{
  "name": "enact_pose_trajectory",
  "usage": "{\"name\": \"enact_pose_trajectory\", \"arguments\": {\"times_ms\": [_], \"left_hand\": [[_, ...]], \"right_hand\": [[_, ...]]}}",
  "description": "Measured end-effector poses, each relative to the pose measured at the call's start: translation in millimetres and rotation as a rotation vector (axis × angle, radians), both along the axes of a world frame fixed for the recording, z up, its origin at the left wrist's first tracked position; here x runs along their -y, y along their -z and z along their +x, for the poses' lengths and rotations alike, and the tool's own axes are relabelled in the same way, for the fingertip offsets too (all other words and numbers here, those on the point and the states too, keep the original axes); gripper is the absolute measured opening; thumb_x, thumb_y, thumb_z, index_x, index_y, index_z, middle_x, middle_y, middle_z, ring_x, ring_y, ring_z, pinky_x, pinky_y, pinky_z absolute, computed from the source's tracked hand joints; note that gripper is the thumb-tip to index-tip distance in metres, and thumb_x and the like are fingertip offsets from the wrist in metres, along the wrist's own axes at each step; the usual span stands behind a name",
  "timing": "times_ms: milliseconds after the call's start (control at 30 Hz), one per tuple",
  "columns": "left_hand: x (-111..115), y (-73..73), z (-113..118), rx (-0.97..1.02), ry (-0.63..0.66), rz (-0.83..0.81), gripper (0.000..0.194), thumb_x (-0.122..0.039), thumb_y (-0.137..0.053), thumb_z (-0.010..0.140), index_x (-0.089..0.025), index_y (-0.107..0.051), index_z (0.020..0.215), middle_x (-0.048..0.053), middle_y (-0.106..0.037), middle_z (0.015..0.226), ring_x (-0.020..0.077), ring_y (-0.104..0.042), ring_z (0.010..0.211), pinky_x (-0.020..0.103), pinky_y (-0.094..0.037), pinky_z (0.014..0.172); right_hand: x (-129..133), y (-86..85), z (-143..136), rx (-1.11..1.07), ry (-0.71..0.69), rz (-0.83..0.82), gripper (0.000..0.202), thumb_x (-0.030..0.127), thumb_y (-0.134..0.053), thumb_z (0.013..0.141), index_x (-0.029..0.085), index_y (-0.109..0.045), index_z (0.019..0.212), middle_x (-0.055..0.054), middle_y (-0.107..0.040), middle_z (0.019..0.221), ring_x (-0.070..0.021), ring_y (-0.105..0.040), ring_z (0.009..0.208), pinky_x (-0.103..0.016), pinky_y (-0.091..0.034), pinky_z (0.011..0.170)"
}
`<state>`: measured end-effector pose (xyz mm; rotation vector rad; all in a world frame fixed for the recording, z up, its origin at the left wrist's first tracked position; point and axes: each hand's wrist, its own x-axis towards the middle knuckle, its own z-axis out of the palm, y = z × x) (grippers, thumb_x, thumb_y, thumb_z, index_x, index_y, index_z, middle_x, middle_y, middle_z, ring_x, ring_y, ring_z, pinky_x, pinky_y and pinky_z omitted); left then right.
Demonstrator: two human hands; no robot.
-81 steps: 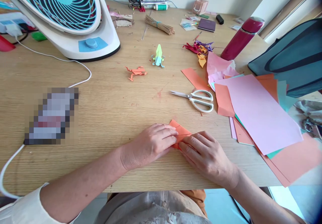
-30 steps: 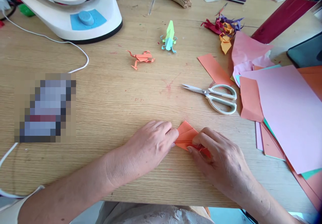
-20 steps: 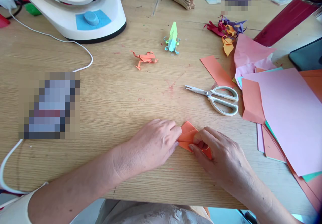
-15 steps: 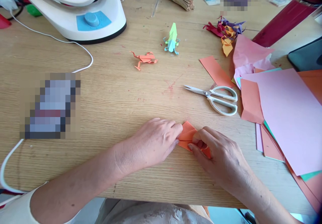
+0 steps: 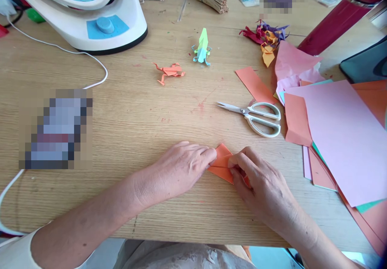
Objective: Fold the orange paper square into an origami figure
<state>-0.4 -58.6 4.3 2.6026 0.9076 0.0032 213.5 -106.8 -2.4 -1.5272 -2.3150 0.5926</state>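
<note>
A folded piece of orange paper (image 5: 223,162) lies on the wooden table close to its front edge, between my hands. My left hand (image 5: 189,164) rests palm down, its fingers closed on the paper's left end. At the paper's right side my right hand (image 5: 256,176) pinches it between thumb and forefinger. The paper's two ends are partly hidden under my fingers. Behind my hands lie scissors (image 5: 243,110) with white handles, their blades nearly closed and pointing left.
An orange paper frog (image 5: 171,71) and a green-and-blue paper figure (image 5: 202,49) stand further back. Coloured sheets (image 5: 344,140) cover the right side, near a dark red bottle (image 5: 331,23). A white fan (image 5: 127,23), a blurred-out device (image 5: 57,130) and its cable are at the left.
My right thumb and forefinger have shifted slightly on the paper, and a little more of its lower edge shows. The whole view has moved a little, so everything appears further left.
</note>
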Motion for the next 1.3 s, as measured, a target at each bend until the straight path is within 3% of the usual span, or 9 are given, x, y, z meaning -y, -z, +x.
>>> {"name": "enact_pose_trajectory", "arguments": {"times_ms": [100, 267, 400, 600, 700, 1133, 1300], "left_hand": [[1, 3.9, -4, 0.060, -0.011, 0.005, 0.014, -0.005, -0.045, 0.095, -0.016, -0.054, 0.095, 0.001, -0.063, 0.086, 0.0178, -0.060, 0.078, 0.034, -0.045, 0.073], [4, 9.2, -16, 0.346, -0.100, -0.022, 0.013, -0.007, -0.045, 0.097, -0.016, -0.055, 0.094, 0.000, -0.061, 0.085, 0.0134, -0.057, 0.076, 0.027, -0.043, 0.070], [8, 8.6, -27, 0.420, -0.130, 0.076, 0.023, -0.002, -0.042, 0.096, -0.014, -0.062, 0.096, 0.003, -0.058, 0.085, 0.0131, -0.057, 0.078, 0.025, -0.045, 0.070], [17, 12.9, -42, 0.358, 0.099, 0.387, 0.027, -0.006, -0.053, 0.095, -0.011, -0.063, 0.119, 0.009, -0.069, 0.106, 0.0191, -0.061, 0.091, 0.032, -0.051, 0.077], [20, 12.0, -46, 0.287, 0.151, 0.492, 0.030, -0.007, -0.051, 0.096, -0.009, -0.062, 0.124, 0.010, -0.070, 0.114, 0.0216, -0.061, 0.096, 0.036, -0.054, 0.080], [28, 8.6, -44, 0.113, 0.172, 0.589, 0.030, -0.006, -0.050, 0.096, -0.005, -0.063, 0.123, 0.011, -0.070, 0.117, 0.0216, -0.061, 0.095, 0.035, -0.057, 0.080], [33, 5.2, -41, 0.020, 0.184, 0.594, 0.038, -0.005, -0.045, 0.096, -0.005, -0.058, 0.132, 0.012, -0.065, 0.129, 0.0233, -0.059, 0.100, 0.037, -0.055, 0.082]], "right_hand": [[-1, 1.3, 1, -0.020, -0.015, -0.002, 0.016, 0.012, -0.043, 0.095, 0.022, -0.055, 0.091, -0.003, -0.055, 0.086, -0.0143, -0.054, 0.068, -0.027, -0.042, 0.060], [0, 3.7, 2, -0.038, -0.009, -0.018, 0.016, 0.012, -0.044, 0.096, 0.022, -0.056, 0.092, -0.003, -0.054, 0.087, -0.0144, -0.053, 0.069, -0.027, -0.043, 0.062], [0, 4.6, 2, -0.050, -0.004, -0.021, 0.016, 0.012, -0.044, 0.096, 0.021, -0.056, 0.091, -0.003, -0.053, 0.088, -0.0147, -0.053, 0.070, -0.028, -0.043, 0.063], [-1, 4.7, 0, -0.047, -0.006, -0.019, 0.016, 0.013, -0.043, 0.096, 0.021, -0.055, 0.090, -0.003, -0.053, 0.088, -0.0150, -0.052, 0.069, -0.029, -0.043, 0.064], [0, 4.1, 1, -0.044, -0.006, -0.016, 0.015, 0.012, -0.043, 0.096, 0.021, -0.053, 0.089, -0.003, -0.053, 0.087, -0.0149, -0.052, 0.069, -0.029, -0.043, 0.063], [0, 4.3, 1, -0.037, -0.016, -0.004, 0.016, 0.012, -0.042, 0.096, 0.021, -0.053, 0.089, -0.004, -0.054, 0.087, -0.0156, -0.053, 0.070, -0.029, -0.044, 0.064], [-1, 2.3, 0, -0.020, -0.017, 0.001, 0.016, 0.013, -0.042, 0.096, 0.021, -0.054, 0.089, -0.004, -0.056, 0.088, -0.0162, -0.054, 0.071, -0.029, -0.046, 0.064]]}}
